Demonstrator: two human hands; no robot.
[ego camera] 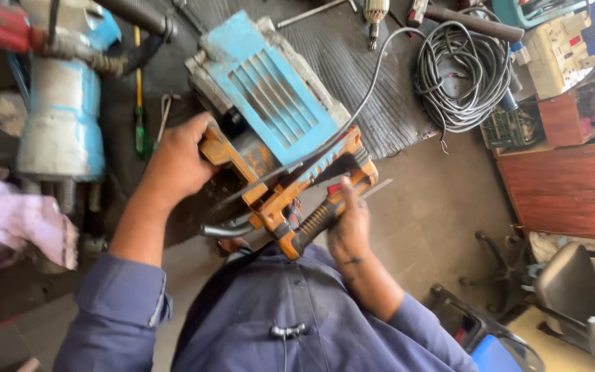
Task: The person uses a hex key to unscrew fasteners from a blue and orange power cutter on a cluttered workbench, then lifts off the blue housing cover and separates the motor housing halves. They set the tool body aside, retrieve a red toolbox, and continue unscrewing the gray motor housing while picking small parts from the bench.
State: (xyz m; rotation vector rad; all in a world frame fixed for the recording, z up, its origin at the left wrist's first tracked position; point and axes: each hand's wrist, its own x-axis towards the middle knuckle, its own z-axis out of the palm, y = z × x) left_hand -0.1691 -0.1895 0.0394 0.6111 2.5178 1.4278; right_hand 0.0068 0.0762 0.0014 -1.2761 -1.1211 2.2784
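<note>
A large power tool with a blue vented housing (pixel 270 89) and an orange rear handle section (pixel 284 193) lies on the dark mat in front of me. My left hand (pixel 177 162) grips the orange part at the tool's left side. My right hand (pixel 349 224) is closed around the black ribbed grip of the orange handle at the lower right. A grey cable (pixel 373 76) runs from the handle area up toward a coil. The hand is slightly blurred.
A second blue and grey power tool (pixel 63 103) lies at the left, with a green screwdriver (pixel 139 131) beside it. A coiled grey cable (pixel 463 76) sits at the upper right, near a red wooden cabinet (pixel 566 186). A black chair (pixel 573 289) stands at lower right, pink cloth (pixel 8 220) at left.
</note>
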